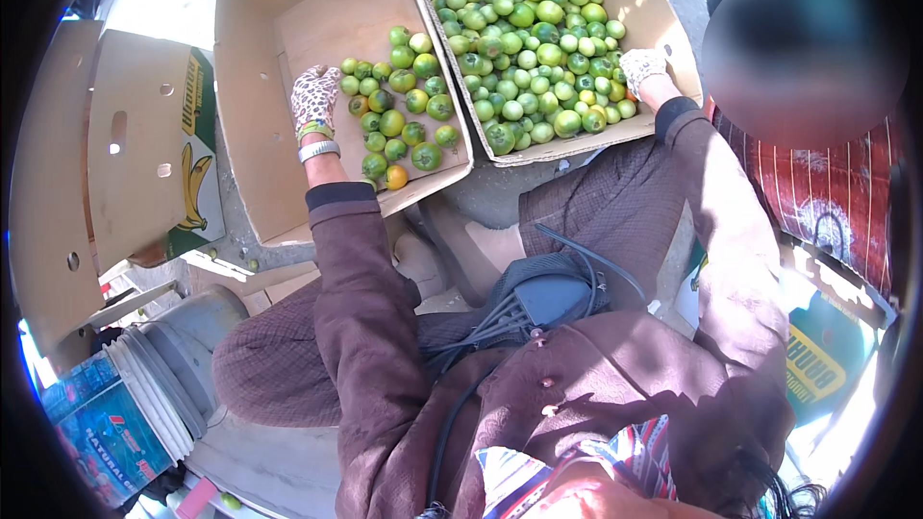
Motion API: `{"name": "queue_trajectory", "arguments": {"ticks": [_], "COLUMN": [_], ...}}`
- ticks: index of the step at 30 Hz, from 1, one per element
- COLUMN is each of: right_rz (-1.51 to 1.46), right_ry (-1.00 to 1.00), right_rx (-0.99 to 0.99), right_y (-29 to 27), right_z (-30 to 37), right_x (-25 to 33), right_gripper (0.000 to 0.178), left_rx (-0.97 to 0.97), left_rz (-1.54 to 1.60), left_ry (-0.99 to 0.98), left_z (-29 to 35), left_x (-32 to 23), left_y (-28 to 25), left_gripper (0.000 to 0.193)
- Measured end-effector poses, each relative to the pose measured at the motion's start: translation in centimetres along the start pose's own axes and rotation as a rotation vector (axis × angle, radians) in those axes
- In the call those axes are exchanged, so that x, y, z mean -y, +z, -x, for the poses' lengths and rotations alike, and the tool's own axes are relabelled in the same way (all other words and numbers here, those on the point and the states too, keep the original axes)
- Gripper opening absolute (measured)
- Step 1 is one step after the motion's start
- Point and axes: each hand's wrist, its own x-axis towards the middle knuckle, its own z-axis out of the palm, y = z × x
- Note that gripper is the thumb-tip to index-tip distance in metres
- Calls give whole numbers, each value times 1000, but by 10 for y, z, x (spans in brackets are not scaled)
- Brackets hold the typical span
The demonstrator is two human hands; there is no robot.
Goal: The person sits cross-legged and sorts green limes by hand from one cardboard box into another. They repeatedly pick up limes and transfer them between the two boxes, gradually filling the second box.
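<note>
Left hand (315, 99), in a spotted glove, is inside the left carton (246, 130), near its side wall, fingers curled beside tomatoes (391, 122), mostly green, a few orange; whether it grips one cannot be told. Right hand (642, 69), similarly gloved, is at the right carton's (678, 62) side wall, by the tomatoes; grip hidden.

Edges: tomatoes crowd the near edge of the right carton; in the left they bunch toward the shared side. Cardboard base shows beyond them at both far ends, widest on the left.

Labels: bucket (120, 423) at lower left, blue label, pale lettering, red emblem. Green carton (835, 336) at right, lettered yellow panel. Upright carton (139, 149) at left, lettered panel, drawn yellow bananas.
</note>
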Motion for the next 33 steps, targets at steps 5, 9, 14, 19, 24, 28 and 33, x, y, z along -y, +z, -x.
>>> {"name": "queue_trajectory", "arguments": {"ticks": [5,9,14,19,24,28,33], "right_rz": [79,-78,-564,-567,-696,-774,-837], "right_ry": [-109,8,-52,-448,-621,-551,-361], "right_rx": [-39,-42,-327,-1114,-959,-1172,-922], "right_y": [-3,-12,-91,-186,-219,-185,-104], "right_z": [-1,7,35,58,64,43,6], "right_x": [-1,-2,-3,96,169,158,123], "right_gripper": [33,37,48,47,43,38,32], "left_rx": [-23,-39,346,737,499,417,100], "left_rz": [-45,132,1013,1299,1169,1165,-324], "left_ry": [26,51,107,186,31,104,-186], "left_z": [-1,9,18,39,58,32,9], "left_x": [-1,-20,-52,-90,-97,-73,14], "left_y": [-2,-8,-15,-23,-32,-38,-16], "left_gripper": [40,39,40,42,58,38,28]}}
